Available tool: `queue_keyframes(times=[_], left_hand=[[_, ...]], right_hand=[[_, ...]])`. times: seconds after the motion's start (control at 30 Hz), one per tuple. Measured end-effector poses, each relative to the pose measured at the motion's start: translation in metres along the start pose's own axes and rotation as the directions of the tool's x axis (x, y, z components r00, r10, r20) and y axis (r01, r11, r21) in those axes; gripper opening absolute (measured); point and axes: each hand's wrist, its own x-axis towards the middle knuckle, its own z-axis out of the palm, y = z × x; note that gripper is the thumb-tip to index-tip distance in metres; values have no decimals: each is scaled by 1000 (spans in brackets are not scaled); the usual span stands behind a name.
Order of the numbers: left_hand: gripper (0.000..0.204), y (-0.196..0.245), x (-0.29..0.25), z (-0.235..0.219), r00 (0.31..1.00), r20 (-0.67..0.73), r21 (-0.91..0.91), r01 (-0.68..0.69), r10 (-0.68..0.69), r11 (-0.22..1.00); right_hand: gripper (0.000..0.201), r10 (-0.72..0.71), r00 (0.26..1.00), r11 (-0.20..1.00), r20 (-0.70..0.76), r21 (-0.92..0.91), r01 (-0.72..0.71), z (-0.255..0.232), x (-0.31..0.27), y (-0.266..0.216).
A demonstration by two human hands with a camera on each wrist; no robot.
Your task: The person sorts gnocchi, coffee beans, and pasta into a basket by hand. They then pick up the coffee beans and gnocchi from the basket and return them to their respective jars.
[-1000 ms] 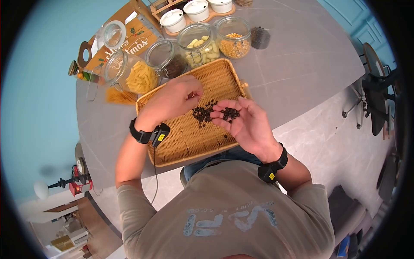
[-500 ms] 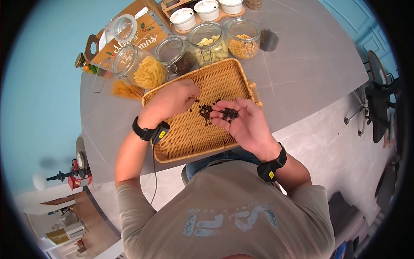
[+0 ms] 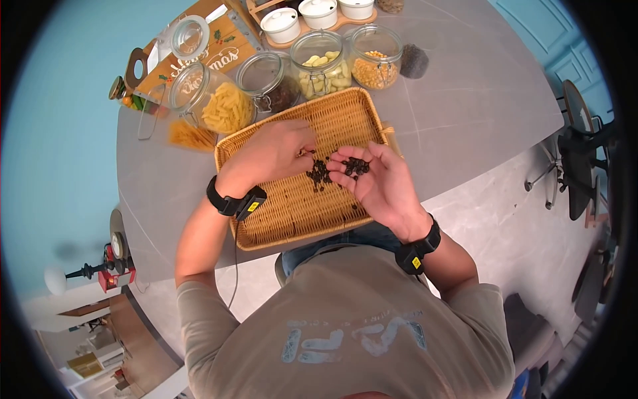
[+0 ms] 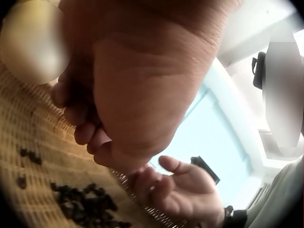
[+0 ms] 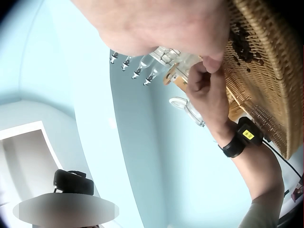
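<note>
Mid-frame, I see the right hand, fingers relaxed, cradle small roundish dark-brown beans; left hand curls its fingers, hold unclear

- Beans: partly behind the right hand.
- Left hand: fingertips too small to show whether they pinch one.
- Basket: rim partly hidden by the left arm; cut off in both wrist views.
- Rightmost white pot: cut off by the top edge.
- Shirt: small lettering unreadable.

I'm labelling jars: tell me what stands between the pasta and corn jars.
In the head view stand a dark-filled jar and, nearer the corn jar, a jar of pale pieces.
</note>
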Motion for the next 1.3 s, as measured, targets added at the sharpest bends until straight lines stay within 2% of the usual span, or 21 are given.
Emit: queue_keyframes(times=[0.07,0.17,0.3,0.37,0.5,0.57,0.63,0.77,0.97,1.17,1.3], left_hand=[[14,20,4,-12,1000,-8,-86,-5,5,996],[15,44,9,-17,995,-26,-190,-101,98,977],[15,45,5,-9,993,-71,-123,-100,92,987],[18,36,-2,-6,994,-82,-107,-87,78,990],[23,35,-15,3,999,40,-86,10,-7,996],[26,31,-18,17,993,114,-65,10,-3,998],[27,36,-19,31,985,158,-27,73,-68,997],[29,43,-12,38,976,164,0,143,-141,990],[26,41,-8,42,985,142,9,93,-94,996],[16,46,-3,43,951,255,47,169,-176,984],[12,44,-9,47,974,188,104,109,-127,989]], right_hand=[[44,12,1000,1000,13,-8,-12,2,4,2],[44,6,999,1000,38,2,-6,1,10,9],[44,-9,998,1000,66,16,8,3,5,2],[45,-60,998,998,22,25,60,-3,2,-1],[46,-118,992,993,-48,24,119,2,-9,-13],[45,-95,995,995,-27,35,96,2,-11,-14],[45,-84,996,996,1,38,84,2,-12,-14],[45,-81,996,996,37,39,79,2,-10,-13],[47,-64,998,997,17,38,63,1,-12,-15],[48,-51,998,998,36,31,50,-1,-13,-16],[48,-52,998,998,32,28,51,-2,-13,-15]])
